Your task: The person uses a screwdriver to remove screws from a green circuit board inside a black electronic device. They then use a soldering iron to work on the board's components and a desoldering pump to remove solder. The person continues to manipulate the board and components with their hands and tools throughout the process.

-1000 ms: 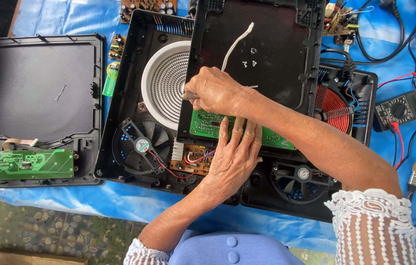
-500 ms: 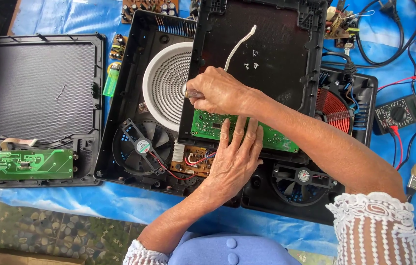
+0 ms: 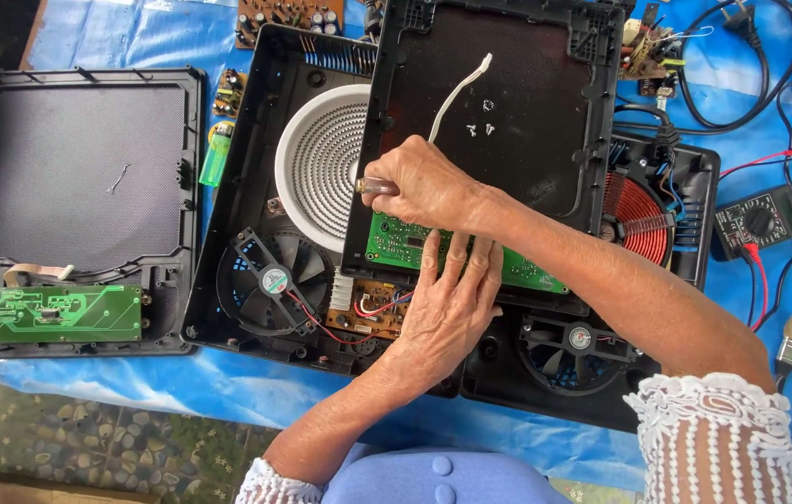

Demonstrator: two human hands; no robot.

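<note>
Two bare hands work over an opened induction cooker laid on a blue tarpaulin [image 3: 162,42]. The right hand [image 3: 424,182] is closed in a fist around a screwdriver handle [image 3: 375,187], clear and amber, whose butt pokes out to the left of the knuckles; its shaft is hidden under the hand, so where the tip sits cannot be told. The left hand [image 3: 447,313] lies flat with fingers spread, pressing the green circuit board [image 3: 396,245] mounted along the near edge of the upturned black cover panel [image 3: 508,112]. That board lies directly between the hands, its long axis running left to right, touching the left fingers and just under the right fist. Beyond the right hand, loose screws [image 3: 480,131] and a white strip [image 3: 459,93] rest on the panel. Left of both hands sit a white coil disc [image 3: 316,168] and a cooling fan [image 3: 273,278].
</note>
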